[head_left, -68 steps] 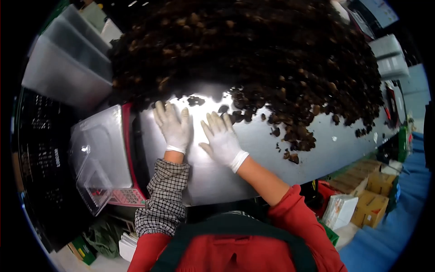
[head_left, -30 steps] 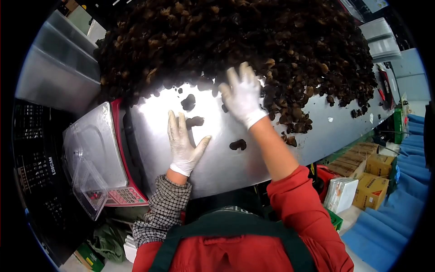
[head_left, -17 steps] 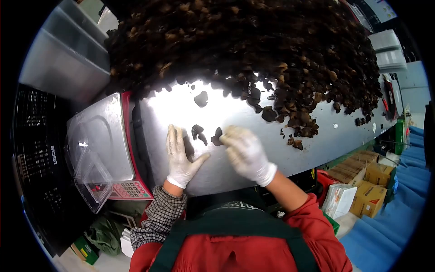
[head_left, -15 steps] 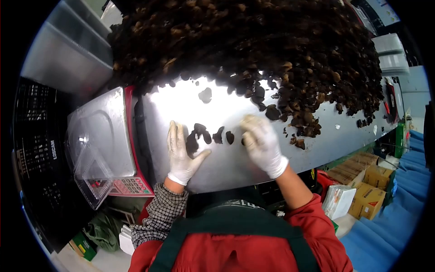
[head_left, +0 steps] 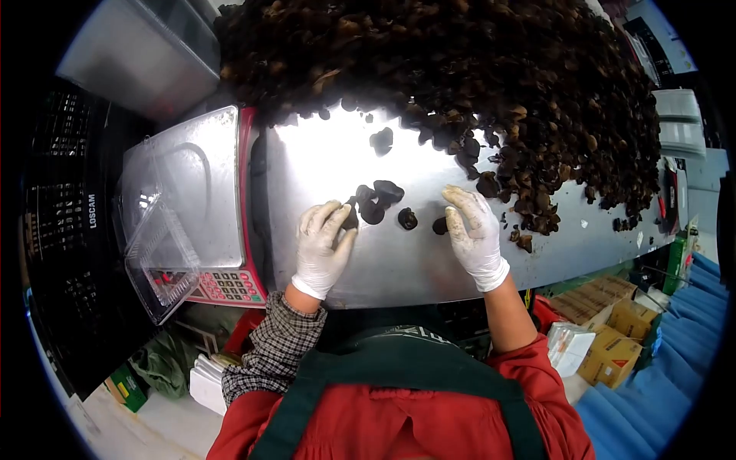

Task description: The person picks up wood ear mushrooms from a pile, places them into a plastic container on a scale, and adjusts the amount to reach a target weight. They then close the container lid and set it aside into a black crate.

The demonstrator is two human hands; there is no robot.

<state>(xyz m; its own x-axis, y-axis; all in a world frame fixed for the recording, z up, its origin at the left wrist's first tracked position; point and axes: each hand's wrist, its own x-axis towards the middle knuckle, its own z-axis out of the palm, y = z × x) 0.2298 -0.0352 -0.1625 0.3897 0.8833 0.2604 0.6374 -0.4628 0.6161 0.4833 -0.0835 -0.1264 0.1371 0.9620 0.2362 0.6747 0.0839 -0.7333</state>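
Note:
My left hand [head_left: 322, 241], in a white glove, has bent fingers, with a dark wood ear mushroom [head_left: 351, 218] between fingertips and thumb. Right of it, several more mushrooms lie on the metal tabletop, one being a flat dark piece [head_left: 389, 191]. A small rounded mushroom [head_left: 407, 219] rests between my hands. My right hand [head_left: 474, 234], also gloved, is over the tabletop with its fingers apart. Beside its thumb lies another mushroom [head_left: 439, 226]. Farther back is a single mushroom [head_left: 382, 141], in front of the big pile of wood ears [head_left: 445, 61].
A scale [head_left: 192, 192] with a red keypad side stands left, with a clear plastic clamshell box [head_left: 165, 261] on it. Black crates [head_left: 61, 230] and a clear bin [head_left: 146, 54] stand farther left. Cardboard boxes [head_left: 609, 356] and blue sheeting [head_left: 682, 330] are at lower right.
My left hand has gone from flat with fingers stretched to bent around a mushroom. My right hand has shifted and spread its fingers. The mushrooms between the hands are arranged differently.

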